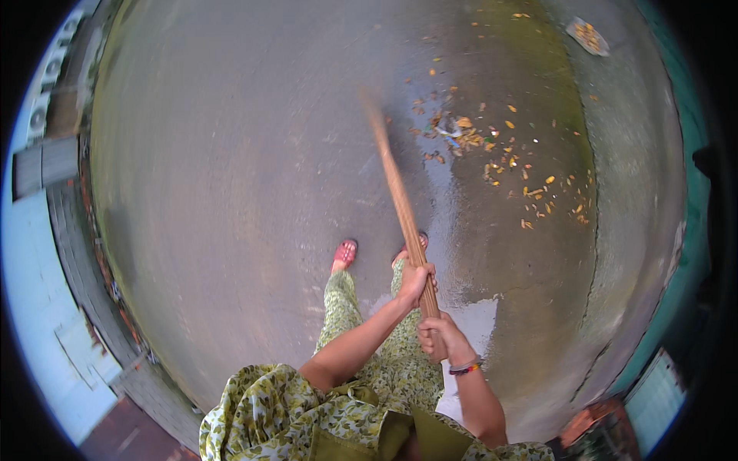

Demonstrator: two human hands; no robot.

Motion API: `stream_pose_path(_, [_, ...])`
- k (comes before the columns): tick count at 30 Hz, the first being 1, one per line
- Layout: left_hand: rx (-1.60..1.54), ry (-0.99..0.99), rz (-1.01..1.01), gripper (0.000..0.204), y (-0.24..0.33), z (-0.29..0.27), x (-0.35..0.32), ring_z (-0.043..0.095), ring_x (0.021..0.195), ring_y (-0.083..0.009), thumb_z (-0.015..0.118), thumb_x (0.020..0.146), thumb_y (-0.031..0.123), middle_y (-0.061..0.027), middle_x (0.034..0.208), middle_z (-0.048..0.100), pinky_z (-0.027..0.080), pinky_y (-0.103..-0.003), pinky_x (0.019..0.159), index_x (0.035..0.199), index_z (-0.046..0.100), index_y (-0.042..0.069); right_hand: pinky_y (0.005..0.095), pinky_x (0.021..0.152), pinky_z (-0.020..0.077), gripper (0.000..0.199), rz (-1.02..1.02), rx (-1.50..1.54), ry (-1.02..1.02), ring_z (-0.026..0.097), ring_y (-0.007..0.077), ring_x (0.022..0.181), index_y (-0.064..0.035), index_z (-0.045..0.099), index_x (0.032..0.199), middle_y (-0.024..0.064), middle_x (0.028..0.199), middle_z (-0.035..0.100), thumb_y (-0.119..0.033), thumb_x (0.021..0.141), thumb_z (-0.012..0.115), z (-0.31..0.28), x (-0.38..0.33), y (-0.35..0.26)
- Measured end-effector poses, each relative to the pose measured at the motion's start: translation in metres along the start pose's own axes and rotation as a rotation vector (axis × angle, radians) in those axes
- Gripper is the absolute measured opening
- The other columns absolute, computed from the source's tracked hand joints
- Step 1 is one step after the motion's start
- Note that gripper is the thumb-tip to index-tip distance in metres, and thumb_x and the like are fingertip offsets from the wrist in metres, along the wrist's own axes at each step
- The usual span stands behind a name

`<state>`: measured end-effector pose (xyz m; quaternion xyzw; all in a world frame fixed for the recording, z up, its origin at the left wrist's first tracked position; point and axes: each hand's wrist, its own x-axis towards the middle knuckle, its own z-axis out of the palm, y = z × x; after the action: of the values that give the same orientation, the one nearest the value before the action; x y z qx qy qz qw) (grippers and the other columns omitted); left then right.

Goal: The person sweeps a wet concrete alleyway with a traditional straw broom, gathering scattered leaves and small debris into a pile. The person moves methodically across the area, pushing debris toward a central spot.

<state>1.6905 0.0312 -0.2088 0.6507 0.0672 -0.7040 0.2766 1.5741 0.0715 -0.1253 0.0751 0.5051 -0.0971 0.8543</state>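
A long stick broom [400,192], a bundle of thin light-brown ribs, runs from my hands up to the far ground. Its far end is blurred. My left hand [416,283] is closed round the bundle above my right foot. Nearer my body, my right hand [443,336] grips the butt end, with bracelets on that wrist. To the right of the broom's far half lies a loose pile of yellow and brown leaves and litter [465,137]. More yellow leaves [538,192] are scattered to the right of the pile, on wet concrete.
A pale bag or sheet holding yellow leaves [588,37] lies at the far right. Standing water shines beside the right foot. My feet wear red sandals [346,250]. A raised concrete strip [626,177] and a green wall [696,115] run along the right; buildings line the left.
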Motion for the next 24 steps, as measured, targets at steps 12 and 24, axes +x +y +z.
stream_pose_path(12, [0.099, -0.314, -0.082, 0.007, 0.011, 0.130, 0.049, 0.050, 0.048, -0.0172, 0.054, 0.072, 0.006, -0.0072, 0.059, 0.049, 0.044, -0.031, 0.045, 0.068, 0.049, 0.003, 0.0268, 0.039, 0.0461, 0.014, -0.357, 0.071, 0.080, 0.050, 0.0100, 0.043, -0.0031, 0.046, 0.082, 0.0011, 0.059, 0.050, -0.008, 0.078, 0.059, -0.061, -0.041, -0.067])
stream_pose_path(24, [0.830, -0.646, -0.691, 0.014, -0.129, 0.101, -0.001, 0.051, 0.043, -0.0163, 0.061, 0.075, 0.009, -0.0043, 0.053, 0.050, 0.042, -0.032, 0.038, 0.066, 0.051, 0.005, 0.0316, 0.041, 0.0466, 0.012, -0.543, 0.795, 0.480, 0.057, 0.0198, 0.045, 0.0025, 0.053, 0.074, 0.0096, 0.056, 0.053, -0.010, 0.077, 0.052, -0.021, -0.023, 0.094])
